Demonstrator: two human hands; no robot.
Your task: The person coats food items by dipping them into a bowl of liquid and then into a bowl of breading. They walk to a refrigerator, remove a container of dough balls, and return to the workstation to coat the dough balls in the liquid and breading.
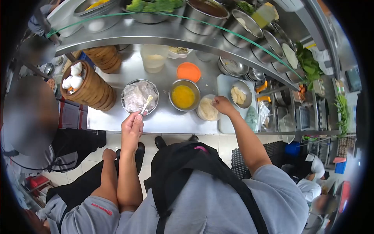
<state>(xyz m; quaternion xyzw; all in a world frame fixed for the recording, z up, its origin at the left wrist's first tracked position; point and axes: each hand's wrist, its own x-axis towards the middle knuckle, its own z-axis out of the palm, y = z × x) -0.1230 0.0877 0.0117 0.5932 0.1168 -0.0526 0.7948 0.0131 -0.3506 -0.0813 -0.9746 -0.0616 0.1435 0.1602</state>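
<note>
My left hand (132,126) pinches a narrow pale stick-like piece (147,104) with yellowish crumbs on its upper end; I cannot make out its kind. The piece is over the near right side of a metal bowl (134,93) of white, flour-dusted pieces. My right hand (223,105) has its fingers closed at the right rim of a tub of pale crumbs (206,110); what they hold, if anything, is hidden. Between the hands stands a metal bowl of beaten egg (183,96). Right of the tub, a metal bowl (241,93) with pale yellow pieces rests on a white board (226,85).
Bamboo steamers (95,91) stack up at the left, eggs or white buns on top. An orange lid (189,72) and a clear tub (153,58) sit behind the bowls. A metal shelf (175,39) with food containers crosses above. Another person (89,206) stands close at my left.
</note>
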